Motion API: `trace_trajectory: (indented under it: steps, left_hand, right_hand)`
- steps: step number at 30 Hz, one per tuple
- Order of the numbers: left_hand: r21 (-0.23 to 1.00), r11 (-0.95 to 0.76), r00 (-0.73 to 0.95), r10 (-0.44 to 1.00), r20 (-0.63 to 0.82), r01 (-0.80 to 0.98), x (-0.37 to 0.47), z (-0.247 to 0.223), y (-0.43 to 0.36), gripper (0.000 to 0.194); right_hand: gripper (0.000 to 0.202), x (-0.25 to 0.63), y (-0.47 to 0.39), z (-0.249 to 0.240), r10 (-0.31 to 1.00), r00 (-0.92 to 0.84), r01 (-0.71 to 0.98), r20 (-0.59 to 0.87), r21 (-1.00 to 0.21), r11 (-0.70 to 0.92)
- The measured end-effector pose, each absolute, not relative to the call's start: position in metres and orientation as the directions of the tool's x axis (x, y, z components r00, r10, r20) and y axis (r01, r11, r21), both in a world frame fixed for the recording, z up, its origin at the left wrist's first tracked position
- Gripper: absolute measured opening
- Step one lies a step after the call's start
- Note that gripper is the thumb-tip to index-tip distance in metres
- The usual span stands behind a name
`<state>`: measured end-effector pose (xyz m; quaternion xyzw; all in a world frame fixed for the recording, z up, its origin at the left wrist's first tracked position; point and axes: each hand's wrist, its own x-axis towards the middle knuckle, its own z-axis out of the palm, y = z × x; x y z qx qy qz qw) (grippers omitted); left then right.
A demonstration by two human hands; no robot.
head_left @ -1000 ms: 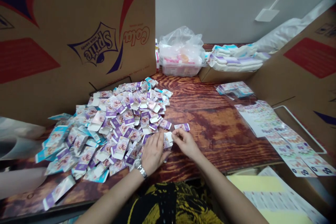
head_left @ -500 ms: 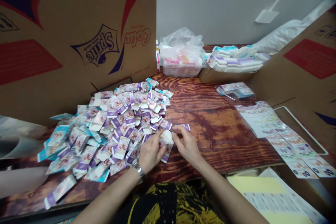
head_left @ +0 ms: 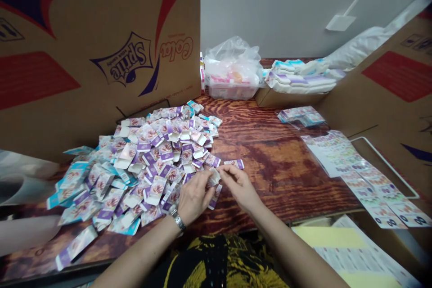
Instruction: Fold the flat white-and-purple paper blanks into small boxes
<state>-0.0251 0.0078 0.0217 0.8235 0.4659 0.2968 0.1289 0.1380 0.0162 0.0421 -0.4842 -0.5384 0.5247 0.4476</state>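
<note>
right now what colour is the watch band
The watch band is silver, best seen in the head view.

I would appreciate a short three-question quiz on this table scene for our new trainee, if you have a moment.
1. Multiple choice: what are the left hand and right hand both at? A) the clear plastic bag; B) a small box; C) the yellow paper.
2. True or false: the metal watch is on the left wrist.
3. Fill in the blank: on the big carton, printed upside down beside "Cola", is the word ____.

Key: 1. B; 2. true; 3. Sprite.
</note>
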Motion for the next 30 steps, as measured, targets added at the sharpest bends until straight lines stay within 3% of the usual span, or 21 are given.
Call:
trace_trajectory:
  steps: [2, 5, 9, 13, 19, 24, 30]
  left_hand:
    - [0.474, -0.525, 0.368, 0.845, 0.388, 0.706, -0.025, 0.02, 0.006, 0.049]
    - [0.462, -0.5, 0.341, 0.857, 0.386, 0.733, -0.023, 0.018, 0.005, 0.064]
    - [0.44, -0.491, 0.349, 0.863, 0.365, 0.752, -0.022, 0.017, 0.005, 0.066]
    - [0.42, -0.504, 0.344, 0.849, 0.401, 0.755, -0.02, 0.019, 0.007, 0.066]
    - [0.385, -0.552, 0.393, 0.819, 0.419, 0.74, -0.018, 0.024, 0.01, 0.069]
    - [0.34, -0.561, 0.395, 0.803, 0.446, 0.755, -0.019, 0.025, 0.011, 0.069]
    - [0.306, -0.493, 0.355, 0.841, 0.409, 0.815, -0.013, 0.024, 0.007, 0.068]
  right_hand:
    - [0.018, 0.137, 0.019, 0.045, 0.99, -0.139, 0.084, -0.037, -0.996, -0.025]
    - [0.015, 0.135, 0.016, 0.051, 0.994, -0.098, 0.278, 0.043, -0.958, 0.069]
    - [0.022, 0.129, 0.005, 0.058, 0.976, -0.101, 0.463, 0.191, -0.86, 0.216]
    - [0.027, 0.123, -0.001, 0.054, 0.972, -0.082, 0.446, 0.221, -0.864, 0.234]
    - [0.019, 0.129, 0.009, 0.045, 0.998, -0.05, 0.138, 0.026, -0.99, 0.032]
    - [0.017, 0.133, 0.011, 0.056, 0.984, -0.055, 0.363, 0.169, -0.915, 0.177]
    - [0.027, 0.12, -0.004, 0.054, 0.971, -0.074, 0.389, 0.226, -0.89, 0.236]
